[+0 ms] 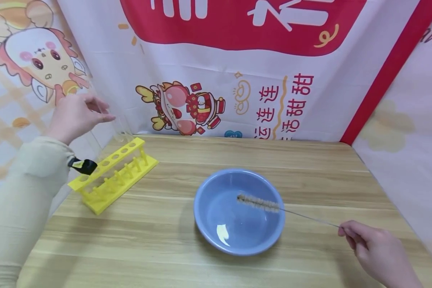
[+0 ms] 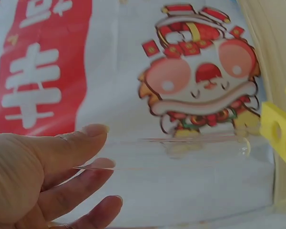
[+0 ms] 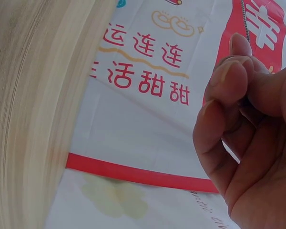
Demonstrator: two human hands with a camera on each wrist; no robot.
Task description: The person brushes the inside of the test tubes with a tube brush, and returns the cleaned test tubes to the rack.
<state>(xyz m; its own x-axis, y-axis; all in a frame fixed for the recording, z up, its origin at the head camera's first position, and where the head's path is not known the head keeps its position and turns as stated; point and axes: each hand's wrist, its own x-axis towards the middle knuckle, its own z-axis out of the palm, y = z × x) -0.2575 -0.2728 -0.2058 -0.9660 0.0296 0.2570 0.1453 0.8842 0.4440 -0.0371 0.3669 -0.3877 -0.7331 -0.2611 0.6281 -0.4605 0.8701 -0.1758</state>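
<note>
My left hand pinches a clear test tube between thumb and fingers, above the yellow test tube rack. The tube's rounded end points toward the rack in the left wrist view. Faint clear outlines around the rack look like other tubes, but their number is hard to tell. At the lower right, my right hand grips the thin wire handle of a test tube brush. Its pale bristles hang over the blue basin; whether they touch it, I cannot tell.
The wooden table carries the rack at the left and the basin near the middle. A printed cloth hangs behind the table and along both sides. A black band is on the left wrist.
</note>
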